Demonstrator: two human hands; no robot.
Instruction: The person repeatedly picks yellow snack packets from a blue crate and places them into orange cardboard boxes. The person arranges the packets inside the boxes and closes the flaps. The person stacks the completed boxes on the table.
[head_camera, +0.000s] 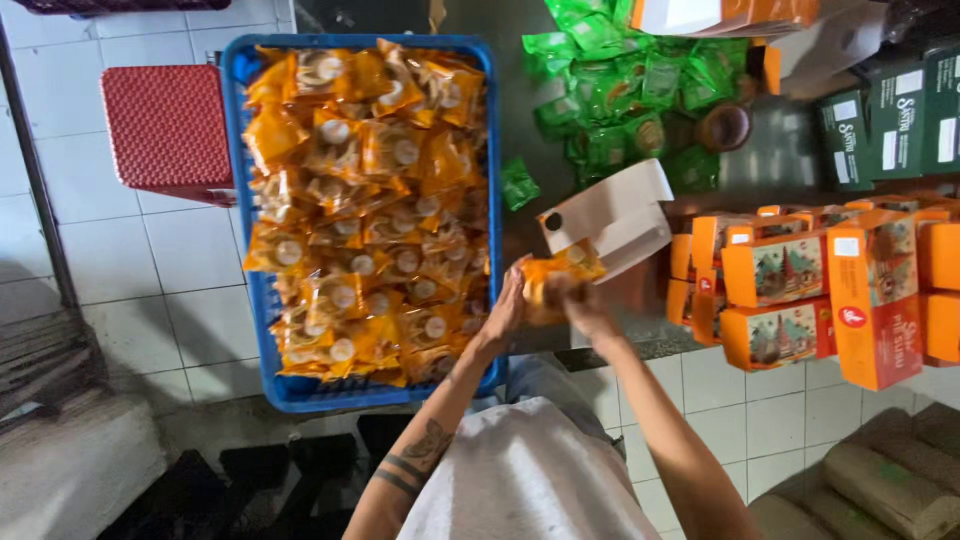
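Note:
My left hand and my right hand meet over the table's near edge, both closed on a small stack of orange snack packets. The packets sit at the mouth of an open white-lined carton that lies just beyond my hands. To the left, a blue crate is heaped with several more orange packets, close to my left hand.
Green packets are piled at the back of the dark table. Closed orange cartons stand stacked at the right, dark green boxes behind them. A red stool stands on the tiled floor at the left.

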